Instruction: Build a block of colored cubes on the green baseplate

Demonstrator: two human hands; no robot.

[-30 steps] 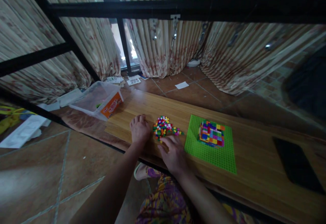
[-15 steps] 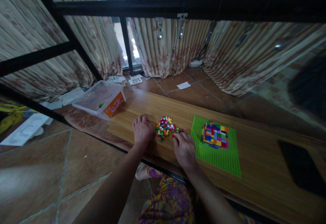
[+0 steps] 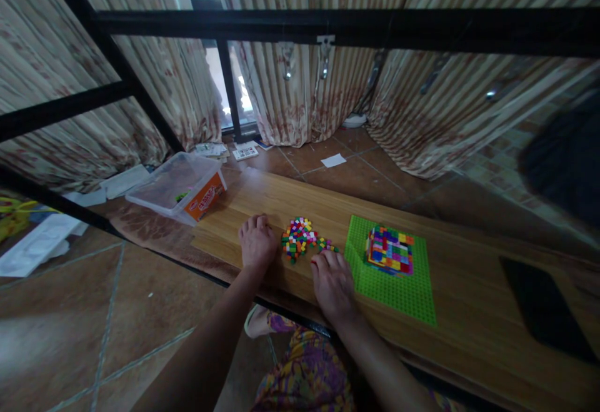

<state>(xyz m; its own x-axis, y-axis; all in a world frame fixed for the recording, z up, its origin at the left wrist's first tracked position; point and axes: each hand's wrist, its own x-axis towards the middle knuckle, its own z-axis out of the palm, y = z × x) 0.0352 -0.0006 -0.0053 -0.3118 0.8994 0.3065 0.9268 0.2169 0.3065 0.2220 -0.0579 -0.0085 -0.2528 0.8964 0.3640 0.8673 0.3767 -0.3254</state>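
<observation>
A loose pile of tiny multicoloured toy bricks point(image 3: 299, 237) lies on the wooden table. My left hand point(image 3: 257, 243) rests at the pile's left with its fingers curled; the fingertips are hidden, so anything in them does not show. At the pile's lower right my right hand point(image 3: 332, 281) is closed, knuckles up, with a bit of red brick point(image 3: 314, 262) showing at its fingertips. Just right of that hand lies a green studded baseplate point(image 3: 398, 299). On it stands a blocky build of coloured bricks point(image 3: 390, 251), apart from both hands.
A clear plastic box point(image 3: 173, 180) with an orange label and a few green pieces inside stands at the table's left end. A dark flat object point(image 3: 546, 309) lies at the right. Beyond the table point(image 3: 281, 193) are a black metal frame point(image 3: 262, 24) and striped curtains point(image 3: 337, 93).
The whole view has shifted slightly. My right hand has drawn back a little from the bricks toward the table's near edge, the red bit still at its fingertips. My left hand stays beside the pile.
</observation>
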